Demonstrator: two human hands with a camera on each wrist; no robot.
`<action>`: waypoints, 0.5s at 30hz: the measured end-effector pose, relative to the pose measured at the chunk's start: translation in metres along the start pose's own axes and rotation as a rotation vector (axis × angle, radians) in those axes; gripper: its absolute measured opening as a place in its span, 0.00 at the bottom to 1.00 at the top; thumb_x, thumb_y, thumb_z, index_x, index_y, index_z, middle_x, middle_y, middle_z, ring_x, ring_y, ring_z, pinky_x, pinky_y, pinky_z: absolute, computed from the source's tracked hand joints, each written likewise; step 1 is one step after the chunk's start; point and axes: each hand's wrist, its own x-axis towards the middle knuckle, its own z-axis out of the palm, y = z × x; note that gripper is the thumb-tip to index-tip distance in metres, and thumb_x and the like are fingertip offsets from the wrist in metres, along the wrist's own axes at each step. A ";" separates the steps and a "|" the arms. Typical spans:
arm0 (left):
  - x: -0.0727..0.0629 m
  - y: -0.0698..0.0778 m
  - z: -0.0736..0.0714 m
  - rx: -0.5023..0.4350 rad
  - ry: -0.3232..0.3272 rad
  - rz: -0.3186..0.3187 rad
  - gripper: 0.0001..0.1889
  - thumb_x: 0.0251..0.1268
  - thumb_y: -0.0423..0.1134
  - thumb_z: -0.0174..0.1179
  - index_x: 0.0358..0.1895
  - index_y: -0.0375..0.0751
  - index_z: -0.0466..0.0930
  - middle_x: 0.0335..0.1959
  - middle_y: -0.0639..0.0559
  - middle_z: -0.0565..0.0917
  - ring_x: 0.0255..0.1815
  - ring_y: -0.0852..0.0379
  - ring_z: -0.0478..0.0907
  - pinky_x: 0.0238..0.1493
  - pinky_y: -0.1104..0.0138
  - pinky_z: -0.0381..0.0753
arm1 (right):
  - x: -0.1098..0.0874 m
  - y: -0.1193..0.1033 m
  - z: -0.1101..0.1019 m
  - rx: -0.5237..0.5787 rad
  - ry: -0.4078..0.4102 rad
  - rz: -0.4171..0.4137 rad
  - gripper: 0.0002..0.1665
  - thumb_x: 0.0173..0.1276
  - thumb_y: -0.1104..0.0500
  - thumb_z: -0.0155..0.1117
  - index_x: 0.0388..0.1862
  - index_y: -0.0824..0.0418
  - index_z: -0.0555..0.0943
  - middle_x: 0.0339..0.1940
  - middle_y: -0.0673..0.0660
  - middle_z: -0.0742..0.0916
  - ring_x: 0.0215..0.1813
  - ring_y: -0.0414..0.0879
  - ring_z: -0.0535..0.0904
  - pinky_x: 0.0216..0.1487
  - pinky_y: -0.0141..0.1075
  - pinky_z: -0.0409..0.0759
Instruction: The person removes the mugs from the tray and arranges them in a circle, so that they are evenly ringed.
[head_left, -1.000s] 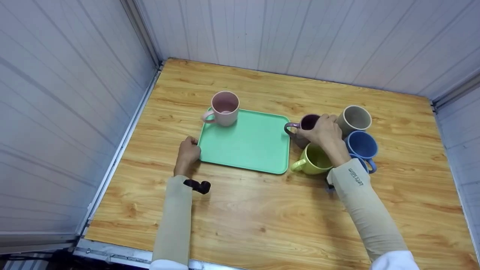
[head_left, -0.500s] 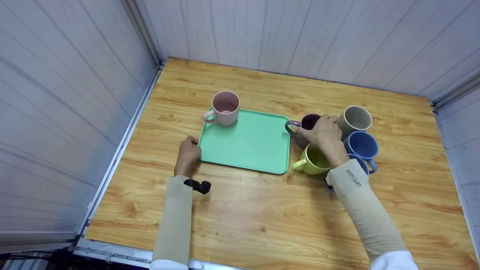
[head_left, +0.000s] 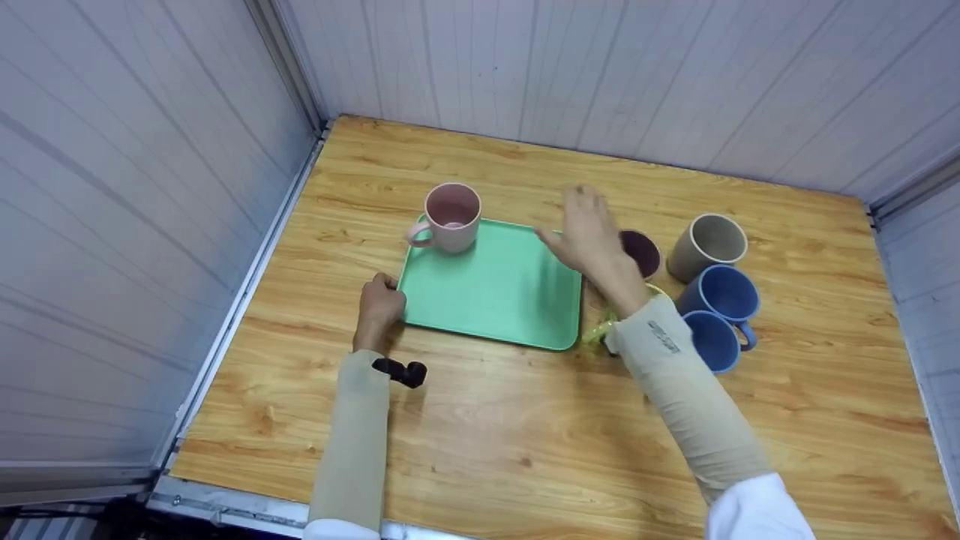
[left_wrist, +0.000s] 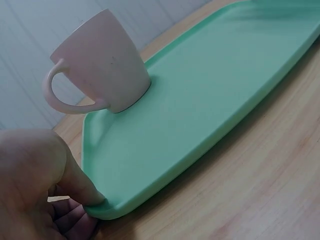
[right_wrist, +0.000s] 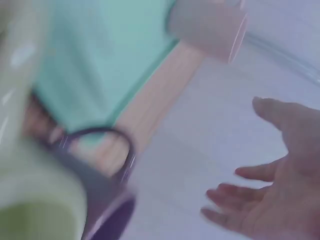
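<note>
At the tray's near left corner, my left hand (head_left: 379, 307) pinches the rim of the green tray (head_left: 495, 296), thumb over the top in the left wrist view. A pink mug (head_left: 452, 225) stands upright on the tray's far left corner, its handle pointing left. My right hand (head_left: 591, 232) is raised over the tray's right side, fingers spread and holding nothing. Partly behind that forearm stand a purple mug (head_left: 640, 253) and a yellow-green mug (right_wrist: 45, 215), both beside the tray's right edge. In the right wrist view the purple mug's handle points toward the tray.
A grey-beige mug (head_left: 709, 244) and two blue mugs, one (head_left: 724, 292) behind the other (head_left: 711, 341), stand close together on the right. Panelled walls (head_left: 480, 67) border the wooden table (head_left: 480, 435) at the back and sides.
My right hand has let go of the purple mug and moved left and up, over the tray's right side. The left hand still holds the tray corner.
</note>
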 end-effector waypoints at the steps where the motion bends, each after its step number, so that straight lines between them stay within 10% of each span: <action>1: 0.000 0.000 0.000 -0.005 -0.001 -0.004 0.19 0.58 0.27 0.38 0.52 0.32 0.68 0.46 0.40 0.71 0.46 0.47 0.67 0.46 0.61 0.69 | 0.004 -0.008 0.004 0.032 -0.011 -0.031 0.48 0.66 0.39 0.57 0.73 0.66 0.54 0.71 0.68 0.61 0.72 0.62 0.58 0.70 0.52 0.60; 15: 0.001 -0.001 0.002 0.005 0.034 0.006 0.18 0.58 0.27 0.39 0.50 0.32 0.70 0.46 0.40 0.73 0.47 0.46 0.69 0.48 0.59 0.70 | 0.038 -0.061 0.072 0.354 -0.114 -0.272 0.55 0.61 0.51 0.67 0.77 0.61 0.46 0.77 0.63 0.54 0.76 0.55 0.52 0.72 0.49 0.60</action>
